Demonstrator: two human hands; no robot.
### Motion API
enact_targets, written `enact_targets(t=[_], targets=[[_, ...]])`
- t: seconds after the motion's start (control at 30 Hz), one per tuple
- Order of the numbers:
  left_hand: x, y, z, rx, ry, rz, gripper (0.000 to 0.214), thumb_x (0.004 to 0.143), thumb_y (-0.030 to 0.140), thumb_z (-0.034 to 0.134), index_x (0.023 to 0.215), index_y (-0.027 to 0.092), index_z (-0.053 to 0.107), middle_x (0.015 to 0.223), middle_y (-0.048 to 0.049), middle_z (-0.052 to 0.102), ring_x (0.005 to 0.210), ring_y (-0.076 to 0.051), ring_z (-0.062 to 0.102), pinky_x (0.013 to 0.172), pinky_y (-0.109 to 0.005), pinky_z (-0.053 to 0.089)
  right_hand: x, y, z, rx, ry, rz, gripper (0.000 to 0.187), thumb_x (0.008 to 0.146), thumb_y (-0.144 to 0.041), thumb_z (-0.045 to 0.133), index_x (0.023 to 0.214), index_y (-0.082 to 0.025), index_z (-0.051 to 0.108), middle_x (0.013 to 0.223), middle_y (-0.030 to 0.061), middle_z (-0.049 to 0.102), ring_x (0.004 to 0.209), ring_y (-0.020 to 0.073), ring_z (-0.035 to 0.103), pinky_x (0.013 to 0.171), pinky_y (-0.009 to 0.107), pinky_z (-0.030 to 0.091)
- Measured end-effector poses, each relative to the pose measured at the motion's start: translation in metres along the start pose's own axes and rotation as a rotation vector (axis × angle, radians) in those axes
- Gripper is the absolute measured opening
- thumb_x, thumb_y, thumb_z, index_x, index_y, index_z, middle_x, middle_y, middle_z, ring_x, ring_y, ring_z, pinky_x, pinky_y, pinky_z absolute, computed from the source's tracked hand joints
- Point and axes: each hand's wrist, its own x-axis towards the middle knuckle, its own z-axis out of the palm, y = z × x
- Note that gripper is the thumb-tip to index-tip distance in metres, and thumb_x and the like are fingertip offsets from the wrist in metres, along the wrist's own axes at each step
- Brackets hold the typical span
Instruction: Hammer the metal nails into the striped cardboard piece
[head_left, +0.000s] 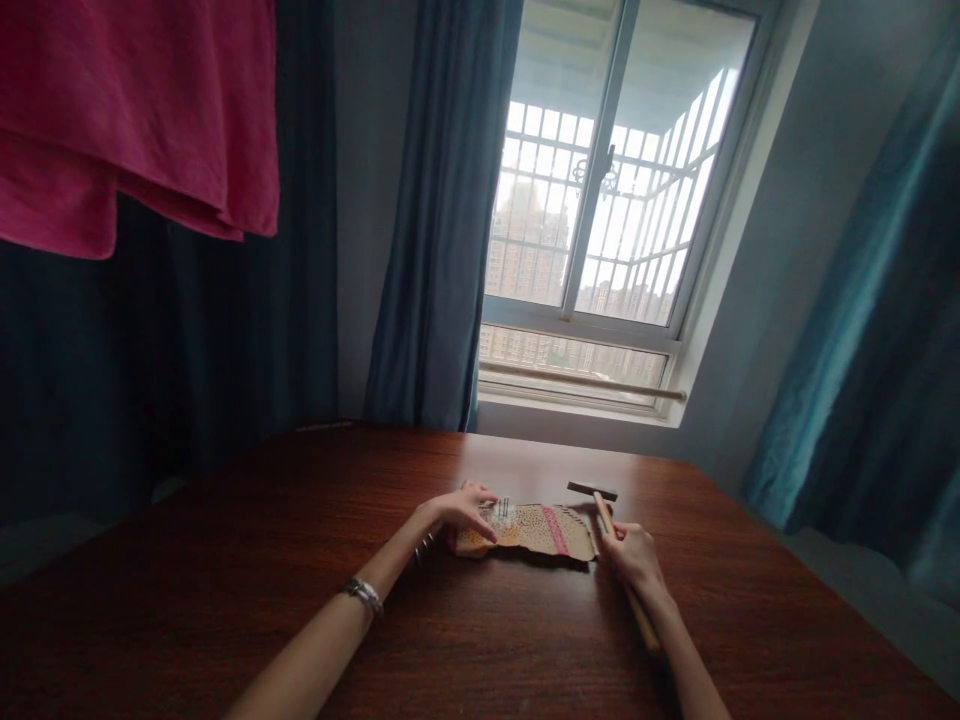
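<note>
A long, flat piece of tan cardboard (574, 535) with ragged edges lies on the wooden table. Dark dots cover much of it, and a pink band crosses its right part. My left hand (461, 508) rests at its left end, fingers spread apart and holding nothing visible. Beside those fingers, several thin nail-like pins (504, 507) stand upright on the cardboard. My right hand (634, 555) is closed round the wooden handle of a hammer (603, 512). The hammer's dark head is raised near the cardboard's right end.
Several small dark, thin pieces (425, 546) show by my left wrist. The brown table (480, 640) reaches toward a barred window (585, 200). Blue curtains (431, 220) hang behind it, and a pink cloth (142, 110) hangs at upper left.
</note>
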Motion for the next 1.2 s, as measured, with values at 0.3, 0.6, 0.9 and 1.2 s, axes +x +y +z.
enact_targets(t=[0.3,0.6,0.9,1.2], targets=[[-0.007,0.010,-0.003,0.062,-0.074,-0.025,0.105,0.039,0.067,0.070,0.132,0.027,0.041,0.137,-0.0063,0.032,0.128,-0.032,0.025,0.105,-0.036,0.027,0.001,0.005,0.002,-0.022,-0.022,0.030,0.027,0.070,-0.025,0.048,0.075,-0.015,0.072,0.066,0.0100,0.069,0.062,0.0175,0.062,0.052,0.020,0.035],[-0.011,0.019,-0.005,0.027,-0.063,-0.050,0.105,0.038,0.062,0.073,0.132,0.027,0.040,0.135,-0.0082,0.033,0.127,-0.032,0.026,0.104,-0.038,0.027,0.001,0.005,0.002,-0.043,-0.046,0.038,0.026,0.070,-0.027,0.048,0.074,-0.016,0.071,0.065,0.0090,0.069,0.060,0.0176,0.062,0.050,0.021,0.035],[-0.008,0.019,-0.001,0.083,-0.035,-0.016,0.102,0.042,0.064,0.071,0.131,0.026,0.041,0.131,-0.0103,0.037,0.123,-0.033,0.032,0.101,-0.041,0.030,0.000,0.004,0.000,-0.108,-0.069,0.026,0.029,0.071,-0.024,0.048,0.081,-0.016,0.073,0.074,0.0126,0.071,0.073,0.0208,0.065,0.057,0.021,0.037],[-0.007,0.017,0.000,0.084,-0.053,-0.013,0.104,0.041,0.062,0.071,0.133,0.026,0.038,0.134,-0.0105,0.034,0.124,-0.034,0.030,0.101,-0.041,0.030,-0.002,0.001,0.001,-0.163,-0.055,0.059,0.032,0.072,-0.028,0.049,0.090,-0.018,0.073,0.085,0.0143,0.071,0.084,0.0247,0.065,0.062,0.023,0.040]])
